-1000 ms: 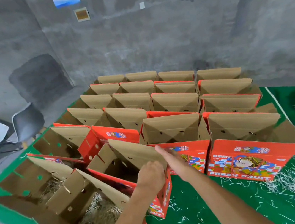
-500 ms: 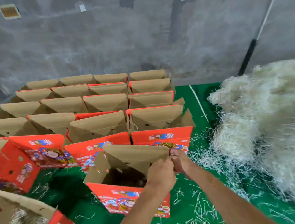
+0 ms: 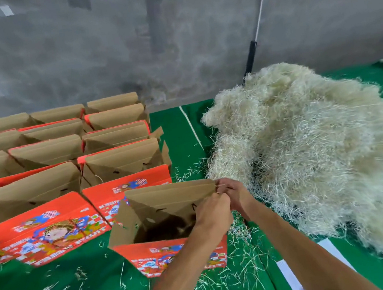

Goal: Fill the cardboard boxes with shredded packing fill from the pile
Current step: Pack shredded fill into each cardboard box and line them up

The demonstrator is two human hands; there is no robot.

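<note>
On a green worktop [image 3: 58, 286], near its front edge, stands an open cardboard box [image 3: 161, 223] with red printed sides and plain brown flaps raised. Both hands meet at the right end of its tall back flap. The left hand [image 3: 214, 210], reaching in from below, has its fingers curled over the box's right rim. The right hand [image 3: 233, 191] sits just beside it, touching it, fingers closed in a pinch on the flap's top corner. The box interior looks dark; whether any fill lies inside cannot be told.

Just right of the hands, a large pale pile of shredded packing fill [image 3: 311, 149] spreads across the right side of the worktop, its near edge close to the right hand but not held by it. Loose strands [image 3: 227, 285] are scattered around the box's base.

Behind and to the left, rows of other boxes [image 3: 65, 148] stand packed together, flaps up. A grey concrete wall [image 3: 101, 47] rises behind everything.
</note>
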